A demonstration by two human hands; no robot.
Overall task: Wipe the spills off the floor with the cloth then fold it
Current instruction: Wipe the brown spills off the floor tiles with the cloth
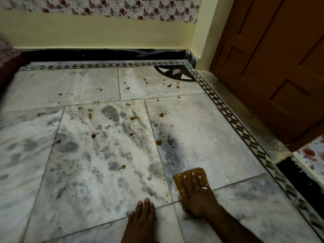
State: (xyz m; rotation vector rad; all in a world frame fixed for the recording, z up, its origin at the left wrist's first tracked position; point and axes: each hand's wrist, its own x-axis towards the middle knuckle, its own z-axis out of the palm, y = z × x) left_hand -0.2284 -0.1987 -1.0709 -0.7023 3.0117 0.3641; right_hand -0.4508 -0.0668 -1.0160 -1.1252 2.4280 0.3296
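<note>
A folded mustard-yellow cloth (178, 179) lies flat on the grey marble floor (87, 172) at the lower right. My right hand (196, 192) presses down on it with fingers spread, a ring on one finger. My left hand (142, 216) rests flat on the bare floor just left of it, holding nothing. Brown spills dot the tiles beyond the cloth: a blob (159, 142) straight ahead of it, one (94, 135) to the left, one (122, 166) closer in, and several small drops (169, 85) near the far corner.
A brown wooden door (271, 67) stands at the right behind a patterned floor border (228, 113). A yellow wall with a black skirting (105, 54) closes the far side. Dark red patterned fabric (8, 64) sits at the far left edge.
</note>
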